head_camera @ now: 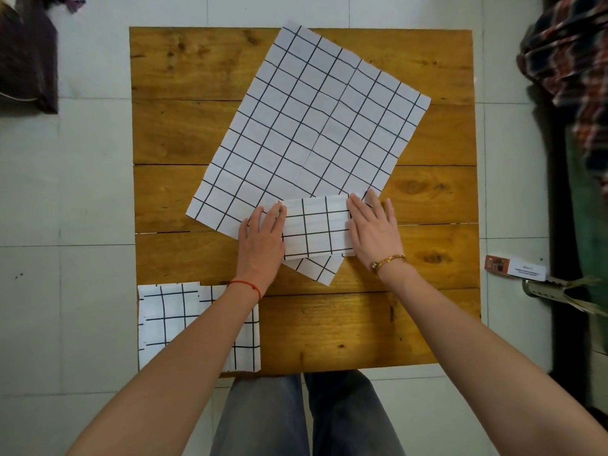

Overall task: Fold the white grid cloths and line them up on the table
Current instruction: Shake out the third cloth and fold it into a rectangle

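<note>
A small folded white grid cloth lies near the table's middle, on the near corner of a large unfolded grid cloth that is spread at an angle. My left hand lies flat on the folded cloth's left edge. My right hand lies flat on its right edge. The fingers of both hands are straight and pressed down. Another folded grid cloth sits at the table's near left corner, partly under my left forearm.
The wooden table stands on a pale tiled floor. Dark fabric lies on the floor at the far left. Plaid clothing hangs at the right, and a small box lies on the floor beside the table.
</note>
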The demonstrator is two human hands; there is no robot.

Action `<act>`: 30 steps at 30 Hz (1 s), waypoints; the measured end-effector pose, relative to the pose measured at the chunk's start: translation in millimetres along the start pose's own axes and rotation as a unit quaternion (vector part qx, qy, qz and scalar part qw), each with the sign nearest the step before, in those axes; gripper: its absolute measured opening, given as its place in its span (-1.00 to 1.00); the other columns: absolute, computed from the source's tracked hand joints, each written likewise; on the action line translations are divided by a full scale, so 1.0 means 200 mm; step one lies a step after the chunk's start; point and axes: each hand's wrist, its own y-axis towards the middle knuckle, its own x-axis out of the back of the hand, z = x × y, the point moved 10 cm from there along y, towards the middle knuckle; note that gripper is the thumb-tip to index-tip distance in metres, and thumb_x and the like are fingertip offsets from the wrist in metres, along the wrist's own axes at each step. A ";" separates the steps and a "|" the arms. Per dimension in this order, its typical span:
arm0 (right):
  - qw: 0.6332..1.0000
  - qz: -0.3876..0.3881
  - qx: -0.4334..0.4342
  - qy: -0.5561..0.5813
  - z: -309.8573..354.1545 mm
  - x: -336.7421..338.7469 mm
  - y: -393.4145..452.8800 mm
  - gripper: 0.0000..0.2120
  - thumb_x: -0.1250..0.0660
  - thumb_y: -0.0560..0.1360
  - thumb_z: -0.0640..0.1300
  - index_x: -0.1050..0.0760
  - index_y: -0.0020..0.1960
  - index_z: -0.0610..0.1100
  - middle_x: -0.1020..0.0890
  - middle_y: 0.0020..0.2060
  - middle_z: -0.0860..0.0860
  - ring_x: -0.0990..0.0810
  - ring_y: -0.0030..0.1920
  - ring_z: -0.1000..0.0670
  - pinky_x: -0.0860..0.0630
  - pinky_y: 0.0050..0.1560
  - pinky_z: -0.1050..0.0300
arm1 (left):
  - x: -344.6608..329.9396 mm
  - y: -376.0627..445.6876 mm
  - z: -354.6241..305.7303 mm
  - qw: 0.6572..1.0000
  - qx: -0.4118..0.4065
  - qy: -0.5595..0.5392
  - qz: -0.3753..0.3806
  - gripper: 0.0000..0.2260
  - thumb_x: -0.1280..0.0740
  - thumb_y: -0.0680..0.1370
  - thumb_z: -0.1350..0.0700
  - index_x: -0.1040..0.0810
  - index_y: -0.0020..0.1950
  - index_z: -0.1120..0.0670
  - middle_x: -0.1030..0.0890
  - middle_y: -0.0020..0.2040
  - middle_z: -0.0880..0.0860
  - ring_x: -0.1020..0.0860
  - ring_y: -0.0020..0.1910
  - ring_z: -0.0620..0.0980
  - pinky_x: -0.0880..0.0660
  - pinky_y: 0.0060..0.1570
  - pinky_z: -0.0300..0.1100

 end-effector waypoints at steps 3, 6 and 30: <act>1.000 -0.023 0.005 0.018 0.04 0.04 -0.03 -0.50 0.13 0.61 -0.01 -0.23 0.48 -0.12 -0.29 0.47 0.01 -0.08 0.52 -0.10 0.07 0.51 -0.14 | -0.01 -0.05 -0.01 1.000 -0.019 0.013 -0.012 -0.43 -0.17 0.62 0.05 -0.03 0.58 0.07 -0.06 0.58 0.05 -0.05 0.54 0.14 -0.14 0.46 0.14; 0.999 -0.018 0.039 0.023 0.15 0.03 -0.08 -0.48 0.15 0.59 -0.01 -0.26 0.47 -0.14 -0.33 0.44 -0.01 -0.14 0.50 -0.10 -0.02 0.50 -0.15 | -0.02 -0.14 -0.03 0.998 -0.043 0.029 -0.033 -0.43 -0.22 0.60 0.09 -0.08 0.57 0.11 -0.14 0.55 0.08 -0.12 0.52 0.14 -0.18 0.44 0.16; 0.998 0.006 0.048 -0.028 -0.08 -0.15 -0.46 -0.51 0.06 0.57 0.01 -0.40 0.39 -0.08 -0.43 0.38 0.04 -0.23 0.47 -0.10 -0.02 0.46 -0.12 | -0.21 -0.38 -0.10 0.999 -0.015 0.019 0.028 -0.38 -0.21 0.59 0.15 0.02 0.58 0.07 0.02 0.59 0.04 0.07 0.56 0.12 -0.05 0.47 0.23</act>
